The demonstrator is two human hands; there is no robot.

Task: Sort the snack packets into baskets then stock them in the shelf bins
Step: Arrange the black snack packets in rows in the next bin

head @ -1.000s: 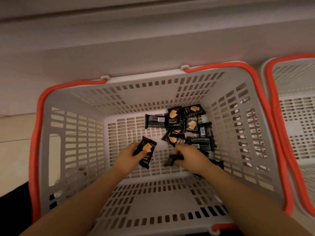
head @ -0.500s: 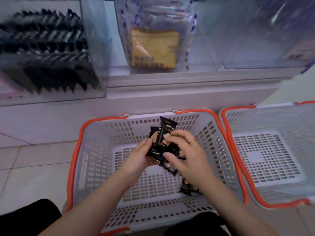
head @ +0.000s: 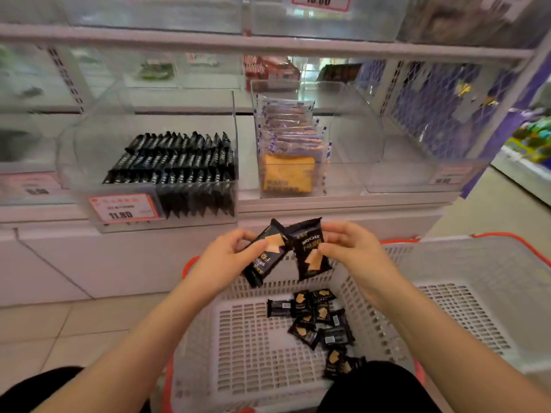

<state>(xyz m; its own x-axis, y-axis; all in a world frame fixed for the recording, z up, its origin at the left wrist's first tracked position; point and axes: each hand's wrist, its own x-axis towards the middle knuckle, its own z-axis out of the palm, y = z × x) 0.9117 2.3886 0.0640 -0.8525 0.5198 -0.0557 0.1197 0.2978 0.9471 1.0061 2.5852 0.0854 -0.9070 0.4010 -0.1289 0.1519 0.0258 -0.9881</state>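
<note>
- Two black snack packets are held up above the near basket [head: 253, 338], in front of the shelf's lower edge; they touch at their top corners.
- The left packet [head: 267, 253] is glossy film with crimped ends, tilted so its top leans right; it shows an orange cracker picture and pale lettering.
- The right packet [head: 311, 248] hangs nearly upright, with the word DRYCAKE and the same cracker picture.
- The left hand [head: 226, 260] grips the left packet, thumb across its front, fingers curled behind.
- The right hand [head: 351, 248] pinches the right packet's upper right edge between thumb and curled fingers.
- Both forearms are bare and reach forward from the near edge.
- The near basket is white slotted plastic with an orange rim; a loose heap of packets [head: 316, 320] lies in its right half.
- A second basket [head: 483, 281] of the same make stands just to its right.
- On the far shelf, a clear bin [head: 149, 120] at left holds tight upright rows of black packets [head: 179, 162], with a red-bordered price tag [head: 123, 208] on its front.
- A clear bin to the right holds clear-wrapped cracker packs [head: 287, 150], standing on edge.
</note>
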